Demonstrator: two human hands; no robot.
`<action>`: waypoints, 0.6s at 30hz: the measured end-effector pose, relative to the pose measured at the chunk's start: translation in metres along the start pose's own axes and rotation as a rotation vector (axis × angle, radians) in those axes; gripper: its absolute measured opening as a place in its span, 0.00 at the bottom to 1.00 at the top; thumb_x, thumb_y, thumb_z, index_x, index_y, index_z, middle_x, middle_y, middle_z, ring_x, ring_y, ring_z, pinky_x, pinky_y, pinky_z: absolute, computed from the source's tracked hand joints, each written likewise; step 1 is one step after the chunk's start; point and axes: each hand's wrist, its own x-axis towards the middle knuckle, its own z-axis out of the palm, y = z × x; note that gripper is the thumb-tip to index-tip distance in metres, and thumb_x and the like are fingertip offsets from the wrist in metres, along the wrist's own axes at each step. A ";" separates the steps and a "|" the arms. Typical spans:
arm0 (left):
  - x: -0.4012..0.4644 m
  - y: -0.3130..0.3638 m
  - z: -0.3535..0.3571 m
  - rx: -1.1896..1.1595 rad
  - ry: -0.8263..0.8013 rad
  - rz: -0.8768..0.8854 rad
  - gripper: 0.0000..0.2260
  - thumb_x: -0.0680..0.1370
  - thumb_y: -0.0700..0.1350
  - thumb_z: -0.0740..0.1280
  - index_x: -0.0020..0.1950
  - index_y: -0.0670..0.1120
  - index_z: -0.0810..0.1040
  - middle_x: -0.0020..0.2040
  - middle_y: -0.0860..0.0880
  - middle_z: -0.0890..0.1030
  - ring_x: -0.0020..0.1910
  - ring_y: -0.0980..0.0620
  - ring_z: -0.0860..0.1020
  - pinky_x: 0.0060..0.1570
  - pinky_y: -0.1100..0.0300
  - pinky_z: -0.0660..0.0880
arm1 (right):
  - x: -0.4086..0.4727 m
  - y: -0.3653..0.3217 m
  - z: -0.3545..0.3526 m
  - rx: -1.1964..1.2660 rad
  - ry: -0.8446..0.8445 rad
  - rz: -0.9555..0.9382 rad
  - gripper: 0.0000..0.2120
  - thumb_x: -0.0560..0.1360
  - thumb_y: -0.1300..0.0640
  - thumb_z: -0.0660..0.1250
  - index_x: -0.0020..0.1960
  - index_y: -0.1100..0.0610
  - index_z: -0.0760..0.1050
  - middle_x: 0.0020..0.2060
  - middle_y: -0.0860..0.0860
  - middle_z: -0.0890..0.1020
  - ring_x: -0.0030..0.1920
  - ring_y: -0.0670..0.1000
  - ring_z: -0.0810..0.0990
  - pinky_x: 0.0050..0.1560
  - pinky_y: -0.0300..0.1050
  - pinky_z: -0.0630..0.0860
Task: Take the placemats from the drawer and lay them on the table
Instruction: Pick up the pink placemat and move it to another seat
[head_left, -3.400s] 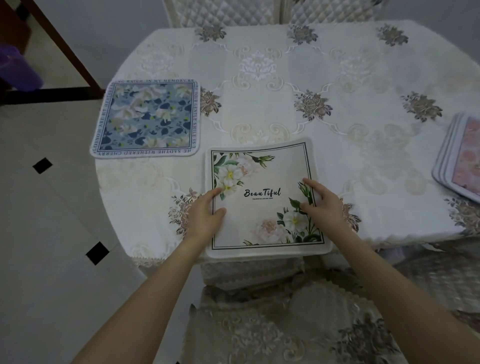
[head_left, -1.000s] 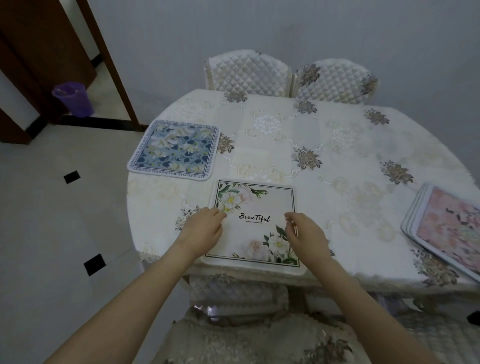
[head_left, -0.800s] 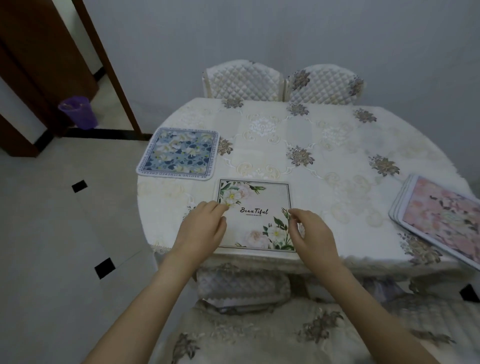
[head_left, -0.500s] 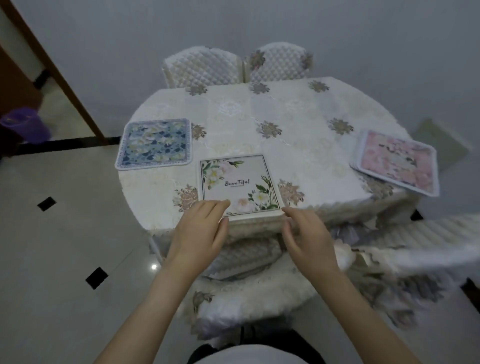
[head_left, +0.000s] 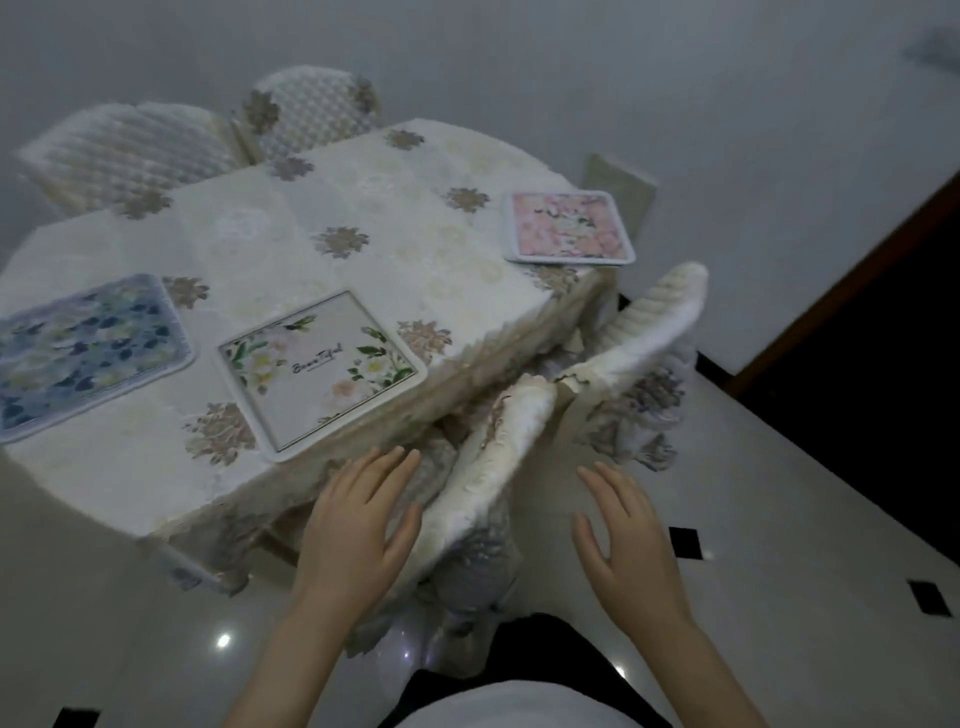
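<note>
Three placemats flat on the table (head_left: 363, 208): blue mat (head_left: 83, 353) at the left edge of the frame, white flowered mat (head_left: 319, 374) centre-left, pink mat (head_left: 569, 228) upper right. Looks like more than one mat stacked under the pink one, though too blurred to be sure. No drawer in view.

Left hand (head_left: 353, 525) low in the centre, fingers spread and empty, hovering over a chair back (head_left: 493, 467). Right hand (head_left: 623, 535) lower right, fingers also apart, holding nothing, over bare floor.

Risks, as a judgement:
- White flowered mat close to the near table edge, one corner almost at the drop; easily nudged off by a passing arm or hip.
- Lace cloth (head_left: 208, 530) hanging loose below that edge; a snag on it would drag mats along.
- Chair backs crowded between body and table; likely to catch a sleeve or knee on the way round.
- Pink mat near the far right rim, also exposed to a bump.
</note>
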 end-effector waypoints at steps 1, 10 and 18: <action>0.006 0.008 0.001 -0.006 -0.003 0.023 0.21 0.79 0.54 0.56 0.69 0.48 0.74 0.66 0.51 0.76 0.67 0.49 0.72 0.63 0.51 0.70 | -0.003 0.007 -0.006 0.003 0.020 0.026 0.25 0.78 0.44 0.52 0.70 0.55 0.71 0.68 0.52 0.73 0.70 0.53 0.69 0.67 0.55 0.70; 0.081 0.116 0.062 0.009 -0.061 0.310 0.19 0.79 0.52 0.58 0.67 0.47 0.76 0.63 0.50 0.78 0.64 0.47 0.74 0.64 0.51 0.69 | -0.013 0.104 -0.079 0.004 0.242 0.168 0.23 0.78 0.47 0.54 0.68 0.57 0.73 0.62 0.50 0.76 0.63 0.46 0.70 0.64 0.40 0.67; 0.142 0.291 0.163 0.055 -0.162 0.458 0.21 0.80 0.53 0.55 0.70 0.47 0.73 0.68 0.48 0.74 0.71 0.47 0.68 0.71 0.52 0.60 | -0.016 0.252 -0.171 -0.045 0.312 0.252 0.23 0.79 0.49 0.54 0.68 0.59 0.72 0.62 0.54 0.76 0.65 0.54 0.71 0.64 0.57 0.72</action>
